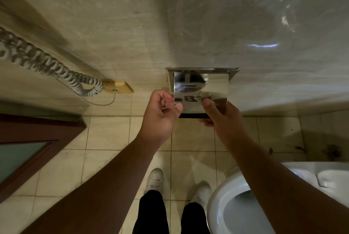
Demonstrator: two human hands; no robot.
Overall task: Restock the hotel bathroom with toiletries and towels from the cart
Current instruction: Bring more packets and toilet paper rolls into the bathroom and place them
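Left hand and right hand meet at the metal flap of the recessed paper holder, set low in the stone wall straight ahead. At far left stands a glazed door; a coiled cord runs down to a brass wall plate just left of the holder.

Likely hazards: the polished flap looks slick and is held only at its lower edge, so it may slip free and drop onto the fingers. Neither hand carries a roll, and no roll, towel or cart is in view, so one hand would probably have to let go to fetch stock.

The left hand is curled, thumb and forefinger apparently pinching the flap's lower left corner. The right hand clamps the lower right edge, thumb on top, fingers underneath. At lower right, the toilet bowl stands open, close to the person's right shoe.
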